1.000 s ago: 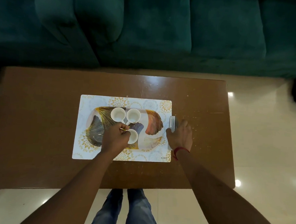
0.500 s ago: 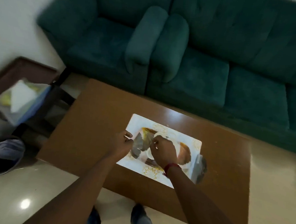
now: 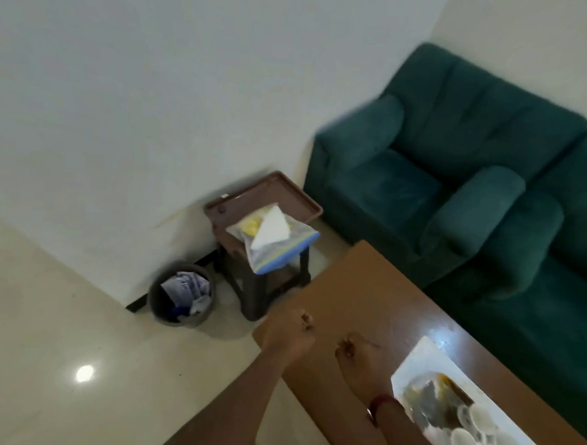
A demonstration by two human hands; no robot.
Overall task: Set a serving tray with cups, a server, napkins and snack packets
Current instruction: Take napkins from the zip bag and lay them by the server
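While the frame is motion-blurred, both hands hover over the near-left corner of the counter (image 3: 376, 294). Left hand (image 3: 288, 334): fingers (image 3: 305, 320) curled in toward the palm, nothing visible in them. Right hand (image 3: 356, 356): fingers (image 3: 346, 347) likewise curled; whether they pinch something small, cannot tell. Red band (image 3: 383, 402) on the right wrist. Serving tray (image 3: 422, 392) lies on a white placemat (image 3: 421, 356) further right on the counter, with white cups (image 3: 464, 442) standing on it, count unclear. Left of the counter, on the floor: brown stool (image 3: 266, 200) carrying a clear bag (image 3: 274, 245) with white and yellow contents; dark bin (image 3: 181, 296) beside it. Green sofa (image 3: 458, 169) behind the counter.
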